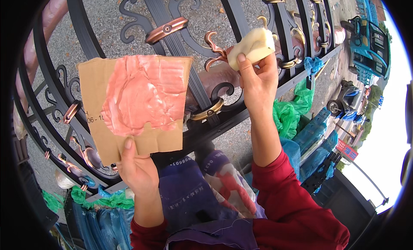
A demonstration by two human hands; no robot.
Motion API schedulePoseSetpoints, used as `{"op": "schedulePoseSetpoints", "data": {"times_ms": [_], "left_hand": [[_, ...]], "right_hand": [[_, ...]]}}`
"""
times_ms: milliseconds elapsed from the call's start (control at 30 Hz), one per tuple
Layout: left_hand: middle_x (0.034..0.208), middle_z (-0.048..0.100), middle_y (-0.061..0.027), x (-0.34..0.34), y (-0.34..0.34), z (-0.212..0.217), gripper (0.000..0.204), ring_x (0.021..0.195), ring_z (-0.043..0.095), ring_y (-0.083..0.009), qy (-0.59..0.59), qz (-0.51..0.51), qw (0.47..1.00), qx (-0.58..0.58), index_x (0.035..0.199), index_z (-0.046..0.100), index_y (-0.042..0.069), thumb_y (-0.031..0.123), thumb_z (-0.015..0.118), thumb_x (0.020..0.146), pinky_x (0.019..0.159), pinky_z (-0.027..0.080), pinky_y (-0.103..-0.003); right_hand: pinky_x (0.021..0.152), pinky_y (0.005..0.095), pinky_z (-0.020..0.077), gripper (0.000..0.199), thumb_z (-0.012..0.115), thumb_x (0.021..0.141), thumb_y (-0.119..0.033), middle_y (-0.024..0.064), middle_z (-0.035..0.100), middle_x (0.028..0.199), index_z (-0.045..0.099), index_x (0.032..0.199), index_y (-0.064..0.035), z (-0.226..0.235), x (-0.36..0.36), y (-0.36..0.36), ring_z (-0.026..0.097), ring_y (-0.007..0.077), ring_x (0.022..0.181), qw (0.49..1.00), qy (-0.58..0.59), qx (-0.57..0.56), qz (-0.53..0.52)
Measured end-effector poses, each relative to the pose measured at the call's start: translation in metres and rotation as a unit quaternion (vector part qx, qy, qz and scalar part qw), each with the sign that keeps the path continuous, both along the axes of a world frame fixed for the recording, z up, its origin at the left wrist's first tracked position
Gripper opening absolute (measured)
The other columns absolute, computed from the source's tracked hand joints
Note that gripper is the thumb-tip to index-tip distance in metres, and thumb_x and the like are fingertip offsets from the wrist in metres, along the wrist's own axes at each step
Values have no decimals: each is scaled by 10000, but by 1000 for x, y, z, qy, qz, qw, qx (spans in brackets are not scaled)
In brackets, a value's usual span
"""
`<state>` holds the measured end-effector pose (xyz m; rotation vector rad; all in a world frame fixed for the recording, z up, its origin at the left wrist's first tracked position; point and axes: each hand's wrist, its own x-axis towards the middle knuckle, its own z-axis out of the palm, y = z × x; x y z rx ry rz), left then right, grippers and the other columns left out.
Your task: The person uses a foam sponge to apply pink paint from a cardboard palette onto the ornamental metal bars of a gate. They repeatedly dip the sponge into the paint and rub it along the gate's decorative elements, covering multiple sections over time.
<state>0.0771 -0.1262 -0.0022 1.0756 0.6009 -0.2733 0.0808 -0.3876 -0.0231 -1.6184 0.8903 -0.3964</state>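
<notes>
My left hand (138,170) grips the lower edge of a flat piece of brown cardboard (92,84), thumb on its upper face. A broad smear of shiny pink paint (144,93) covers most of that face. Held up to the right, a pale yellow sponge (254,45) is pinched between the thumb and fingers of my right hand (260,75). Beneath both hands lies a black metal fence panel (172,43) with scrolls. Some of its collars are coppery, like the collar (167,29) near the top; others look golden. The sponge is near a copper-coloured scroll tip (211,45), apparently above it.
Pinkish wrapped rolls (219,80) show under the panel. Green plastic wrap (292,114) and blue-wrapped bundles (316,129) lie to the right, with more blue-wrapped bundles (101,224) at lower left. A blue three-wheeled vehicle (370,47) and a scooter (346,101) stand farther off.
</notes>
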Motion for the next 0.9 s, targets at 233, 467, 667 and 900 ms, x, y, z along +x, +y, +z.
{"op": "schedulePoseSetpoints", "data": {"times_ms": [233, 467, 667, 900], "left_hand": [[1389, 493, -99, -2, 2, 0, 545, 1240, 538, -262, -2, -5, 1000, 4, 1454, 347, 42, 134, 527, 947, 1013, 462, -485], [1388, 495, -102, -3, -1, 1, 540, 1231, 547, -261, -3, 15, 1000, 6, 1454, 345, 40, 131, 518, 950, 1000, 478, -481], [1395, 488, -100, -5, 4, 1, 543, 1240, 539, -260, -9, 5, 1000, 8, 1457, 343, 41, 133, 518, 951, 1003, 472, -484], [1382, 493, -105, -9, 6, 4, 543, 1231, 543, -264, -14, 1, 1000, 11, 1453, 347, 35, 144, 523, 951, 1006, 468, -483]], "right_hand": [[644, 211, 505, 345, 628, 936, -92, 117, 652, 1038, 490, 1227, 32, 7, -13, 8, 610, 89, 768, 1000, -5, 6, -2], [809, 294, 527, 337, 631, 929, -74, 123, 649, 1070, 514, 1224, 40, -7, 7, 3, 632, 157, 938, 993, 53, -74, 79], [737, 298, 501, 231, 644, 874, -95, 104, 661, 929, 549, 1056, 11, -6, 8, -1, 617, 135, 847, 997, -16, -69, 44], [698, 302, 518, 290, 635, 868, -110, 97, 657, 925, 561, 1114, 26, 4, -1, -9, 644, 150, 801, 988, 66, -100, 102]]}}
